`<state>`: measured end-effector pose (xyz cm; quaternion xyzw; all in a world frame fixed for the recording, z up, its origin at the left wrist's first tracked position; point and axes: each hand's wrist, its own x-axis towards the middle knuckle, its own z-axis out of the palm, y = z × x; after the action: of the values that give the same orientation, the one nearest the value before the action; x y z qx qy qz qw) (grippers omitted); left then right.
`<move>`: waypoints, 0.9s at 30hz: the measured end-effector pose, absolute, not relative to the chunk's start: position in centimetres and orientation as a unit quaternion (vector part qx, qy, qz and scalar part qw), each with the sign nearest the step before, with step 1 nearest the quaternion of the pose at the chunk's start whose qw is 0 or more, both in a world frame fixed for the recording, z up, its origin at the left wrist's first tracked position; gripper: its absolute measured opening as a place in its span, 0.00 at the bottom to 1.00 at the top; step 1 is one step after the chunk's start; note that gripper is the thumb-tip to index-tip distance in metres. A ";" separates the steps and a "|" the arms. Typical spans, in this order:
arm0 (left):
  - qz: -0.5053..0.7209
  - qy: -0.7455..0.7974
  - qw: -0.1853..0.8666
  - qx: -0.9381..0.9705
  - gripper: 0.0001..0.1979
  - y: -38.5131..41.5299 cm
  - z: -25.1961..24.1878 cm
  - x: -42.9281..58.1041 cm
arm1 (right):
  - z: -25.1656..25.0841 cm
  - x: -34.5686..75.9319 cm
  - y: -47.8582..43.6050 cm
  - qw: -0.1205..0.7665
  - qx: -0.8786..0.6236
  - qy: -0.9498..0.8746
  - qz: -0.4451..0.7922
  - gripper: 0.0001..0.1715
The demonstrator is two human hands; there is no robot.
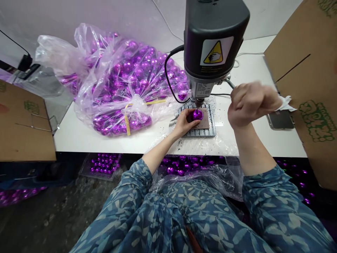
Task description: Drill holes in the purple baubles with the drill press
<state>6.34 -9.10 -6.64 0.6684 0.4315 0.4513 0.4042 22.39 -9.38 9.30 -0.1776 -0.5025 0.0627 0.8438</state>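
Observation:
A shiny purple ball (pixel 198 115) rests on a brown board (pixel 205 123) over the metal base (pixel 212 131) of a drill press (pixel 216 38). The fingers and thumb of my left hand (pixel 183 123) pinch the ball from the left, just under the drill chuck (pixel 199 102). My right hand (pixel 249 103), slightly blurred, is closed round the feed lever (pixel 230 83) at the right of the drill head. Where the drill tip meets the ball is too small to make out.
A clear bag (pixel 139 98) full of purple balls, with a yellow tie, lies left on the white table (pixel 79 140). Cardboard boxes (pixel 310 88) flank both sides. A phone (pixel 281 120) lies right. More balls sit in a tray (pixel 104 165) below and in plastic at my lap.

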 end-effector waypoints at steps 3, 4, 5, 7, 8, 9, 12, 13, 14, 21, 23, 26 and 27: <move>0.454 0.461 0.369 0.668 0.26 -10.1 -5.8 6.5 | 13.8 21.9 -8.3 0.842 -0.202 -0.487 0.116 0.46; 0.449 0.477 0.344 0.672 0.26 -10.9 -5.3 6.4 | 15.1 21.9 -7.6 0.840 -0.208 -0.484 0.131 0.48; 0.436 0.490 0.321 0.683 0.25 -11.9 -4.8 6.0 | 16.1 22.0 -6.9 0.834 -0.216 -0.485 0.150 0.49; 0.377 0.487 0.304 0.726 0.25 -14.7 -3.5 4.9 | 17.3 22.4 -5.7 0.816 -0.237 -0.496 0.180 0.51; 0.333 0.467 0.312 0.757 0.25 -16.2 -2.8 4.2 | 17.6 22.5 -5.4 0.808 -0.244 -0.502 0.187 0.52; 0.285 0.438 0.325 0.788 0.27 -17.6 -2.3 3.4 | 17.6 22.6 -5.1 0.803 -0.249 -0.508 0.186 0.51; 0.202 0.373 0.373 0.825 0.26 -19.8 -1.5 1.1 | 17.4 22.5 -5.2 0.806 -0.239 -0.515 0.169 0.49; 0.213 0.379 0.389 0.812 0.23 -19.4 -1.6 0.5 | 17.3 22.4 -5.3 0.813 -0.227 -0.510 0.166 0.50; 0.247 0.404 0.398 0.786 0.19 -18.4 -2.0 0.0 | 17.3 22.2 -5.4 0.818 -0.217 -0.506 0.165 0.50; 0.499 0.578 0.294 0.575 0.02 -1.4 -5.6 0.1 | 17.6 22.0 -5.9 0.827 -0.224 -0.489 0.163 0.55; 0.515 0.565 0.311 0.565 0.02 2.3 -6.0 1.0 | 17.6 22.1 -6.0 0.827 -0.216 -0.487 0.180 0.55; 0.516 0.553 0.312 0.575 0.12 5.0 -6.2 2.4 | 17.5 22.2 -6.3 0.828 -0.214 -0.480 0.197 0.54; 0.512 0.550 0.314 0.581 0.15 5.4 -6.3 2.7 | 17.5 22.2 -6.4 0.826 -0.218 -0.481 0.198 0.54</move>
<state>2.68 5.42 -6.25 0.5809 0.5498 0.5116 0.3139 22.22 -6.38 17.50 -0.2178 -0.4810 0.1976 0.8259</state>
